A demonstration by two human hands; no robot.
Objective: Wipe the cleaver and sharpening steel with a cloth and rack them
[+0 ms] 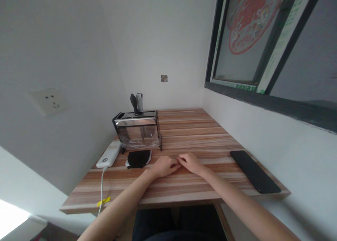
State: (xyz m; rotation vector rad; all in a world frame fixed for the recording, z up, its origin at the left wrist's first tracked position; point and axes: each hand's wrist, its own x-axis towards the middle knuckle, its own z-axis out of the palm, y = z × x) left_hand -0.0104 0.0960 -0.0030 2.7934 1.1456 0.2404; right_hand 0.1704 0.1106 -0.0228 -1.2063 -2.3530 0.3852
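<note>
Your left hand [164, 166] and right hand [191, 162] meet on the wooden table [184, 128], both loosely curled (whether they pinch anything between them, I cannot tell). Just beside your left hand lies a black cloth-like piece [138, 158], before the clear-sided rack [137, 134]; a black phone [254, 170] lies farther right

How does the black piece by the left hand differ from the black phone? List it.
The black piece is squat, with an uneven outline; the black phone is long and straight-sided. White shows at the black piece's edges; the black phone looks black all over. Both lie on the table.
</note>
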